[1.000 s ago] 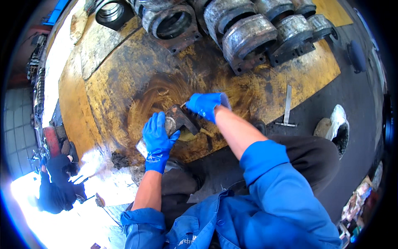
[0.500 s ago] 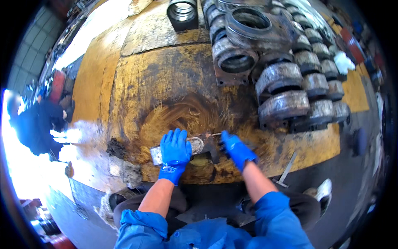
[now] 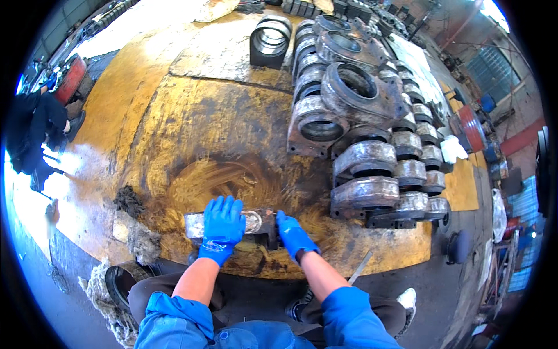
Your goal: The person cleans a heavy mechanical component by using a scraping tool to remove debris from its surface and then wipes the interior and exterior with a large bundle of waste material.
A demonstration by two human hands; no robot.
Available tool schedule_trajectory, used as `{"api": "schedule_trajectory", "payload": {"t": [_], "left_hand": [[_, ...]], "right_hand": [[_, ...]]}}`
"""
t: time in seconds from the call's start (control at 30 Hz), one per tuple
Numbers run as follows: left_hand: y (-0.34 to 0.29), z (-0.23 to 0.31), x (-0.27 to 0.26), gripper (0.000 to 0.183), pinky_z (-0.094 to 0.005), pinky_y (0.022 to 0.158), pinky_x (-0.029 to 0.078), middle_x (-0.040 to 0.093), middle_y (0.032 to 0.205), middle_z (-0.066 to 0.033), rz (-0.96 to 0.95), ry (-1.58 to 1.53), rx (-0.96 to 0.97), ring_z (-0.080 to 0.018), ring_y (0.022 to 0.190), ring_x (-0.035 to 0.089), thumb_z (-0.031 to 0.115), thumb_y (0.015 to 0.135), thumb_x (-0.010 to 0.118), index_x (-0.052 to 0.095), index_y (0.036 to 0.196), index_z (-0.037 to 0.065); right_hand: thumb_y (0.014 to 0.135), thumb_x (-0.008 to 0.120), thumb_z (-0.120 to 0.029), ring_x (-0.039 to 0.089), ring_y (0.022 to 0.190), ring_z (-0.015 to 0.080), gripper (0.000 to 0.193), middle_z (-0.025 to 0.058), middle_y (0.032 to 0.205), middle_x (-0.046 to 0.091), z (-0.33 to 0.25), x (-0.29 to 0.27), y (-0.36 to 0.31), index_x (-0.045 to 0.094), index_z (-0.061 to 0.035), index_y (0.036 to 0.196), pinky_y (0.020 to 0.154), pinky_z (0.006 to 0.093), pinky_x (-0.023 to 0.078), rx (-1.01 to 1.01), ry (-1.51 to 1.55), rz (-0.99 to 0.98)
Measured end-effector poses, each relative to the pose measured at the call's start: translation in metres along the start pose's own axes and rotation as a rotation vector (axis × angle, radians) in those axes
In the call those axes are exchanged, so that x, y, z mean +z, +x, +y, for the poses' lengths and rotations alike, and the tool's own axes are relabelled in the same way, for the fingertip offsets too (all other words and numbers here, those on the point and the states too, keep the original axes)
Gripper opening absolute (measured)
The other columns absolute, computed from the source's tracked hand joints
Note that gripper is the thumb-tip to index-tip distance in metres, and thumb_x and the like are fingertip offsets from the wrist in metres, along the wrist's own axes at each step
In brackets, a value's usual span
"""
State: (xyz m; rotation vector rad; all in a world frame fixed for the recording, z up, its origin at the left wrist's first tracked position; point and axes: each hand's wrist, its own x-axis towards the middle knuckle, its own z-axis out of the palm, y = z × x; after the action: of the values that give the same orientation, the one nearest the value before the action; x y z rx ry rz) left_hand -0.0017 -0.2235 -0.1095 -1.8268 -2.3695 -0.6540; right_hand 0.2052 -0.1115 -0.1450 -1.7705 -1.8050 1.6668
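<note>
A greasy metal bearing housing [image 3: 253, 222] lies on its side on the stained board close to my knees. My left hand [image 3: 223, 231], in a blue glove, grips it from above, fingers together and reaching past its far edge. At the housing's dark flanged right end [image 3: 268, 232] is my right hand [image 3: 294, 234], also blue-gloved. Its fingers are curled closed against that end; what they hold is hidden. A narrow metal bar tool [image 3: 361, 266] rests at the board's near edge, right of my right forearm.
Rows of similar housings [image 3: 365, 160] stand at the right, some stacked. A single housing [image 3: 271, 41] stands farther back. Dark rag [image 3: 129, 200] and pale fibre waste [image 3: 142, 239] lie left. A person in dark clothes [image 3: 40, 125] is at the far left.
My view has tilted up and shifted right. My right hand has come in against the housing's end; a thin rod seen between them before is now hidden. My left hand stays on the housing.
</note>
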Motion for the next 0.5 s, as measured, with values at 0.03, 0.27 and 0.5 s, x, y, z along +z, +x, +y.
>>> {"api": "schedule_trajectory", "payload": {"t": [0.03, 0.27, 0.5], "left_hand": [[-0.001, 0.0, 0.001, 0.042, -0.0578, 0.109, 0.041, 0.068, 0.128, -0.0215, -0.002, -0.002, -0.002, -0.0436, 0.12, 0.061, 0.024, 0.084, 0.069, 0.067, 0.122, 0.007], [-0.002, -0.003, -0.004, 0.042, -0.0587, 0.109, 0.04, 0.066, 0.129, -0.0231, -0.04, 0.002, 0.001, -0.0449, 0.121, 0.06, 0.024, 0.085, 0.069, 0.066, 0.123, 0.007], [0.0, -0.005, -0.008, 0.041, -0.0582, 0.11, 0.039, 0.066, 0.128, -0.0233, -0.033, -0.011, 0.0, -0.045, 0.119, 0.06, 0.023, 0.084, 0.067, 0.066, 0.122, 0.006]], "right_hand": [[0.106, 0.038, -0.057, 0.062, 0.068, 0.0189, 0.062, 0.0118, 0.086, 0.071, -0.005, -0.007, -0.005, 0.07, -0.004, 0.105, 0.063, 0.0362, 0.047, 0.037, 0.039, -0.086], [0.103, 0.035, -0.064, 0.059, 0.065, 0.0218, 0.07, 0.0118, 0.088, 0.071, 0.01, -0.04, 0.033, 0.073, -0.0052, 0.111, 0.061, 0.0423, 0.051, 0.436, 0.08, -0.101], [0.106, 0.038, -0.057, 0.064, 0.083, 0.0262, 0.066, 0.0156, 0.099, 0.071, 0.005, -0.008, 0.011, 0.069, 0.0004, 0.108, 0.077, 0.0414, 0.05, 0.163, 0.186, -0.146]]}}
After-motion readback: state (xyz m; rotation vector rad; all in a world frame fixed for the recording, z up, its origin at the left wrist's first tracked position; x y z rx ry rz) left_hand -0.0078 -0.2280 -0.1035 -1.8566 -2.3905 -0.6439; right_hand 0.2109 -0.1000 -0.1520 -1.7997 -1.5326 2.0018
